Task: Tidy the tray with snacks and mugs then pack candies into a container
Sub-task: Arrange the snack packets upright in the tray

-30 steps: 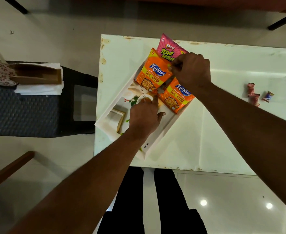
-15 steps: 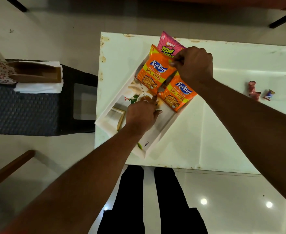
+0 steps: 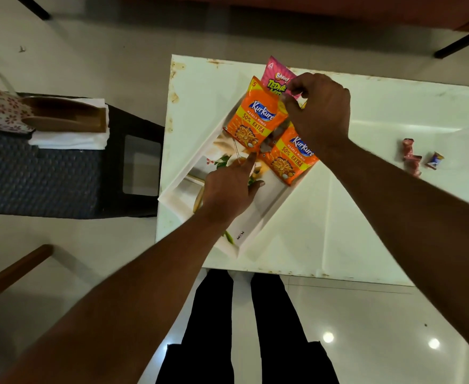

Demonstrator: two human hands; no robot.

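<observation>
**Tug may scatter packets**

White tray (image 3: 263, 214) lies skewed under both hands. Right hand (image 3: 322, 112) pinches the pink packet (image 3: 276, 79); a hard pull could drag the orange packet (image 3: 255, 117) beside its fingertips. Left hand (image 3: 227, 189), forefinger straight, touches that packet's corner.

1. The left forearm (image 3: 133, 295) is bare from the wrist to the lower left corner of the view, where it fills much of the frame.
2. The right forearm (image 3: 421, 217) is bare too, from the wrist to the right edge.
3. The left grip (image 3: 229, 189) is uncovered; its back and knuckles show.
4. The right grip (image 3: 320, 112) is uncovered, with its knuckle ridges plain to see.
5. Black trousers (image 3: 213, 328) cover both legs in plain, matte cloth, with a narrow gap between them.
6. Near the bottom edge the black cloth widens into a broader band; whether it is the same garment cannot be told.
</observation>
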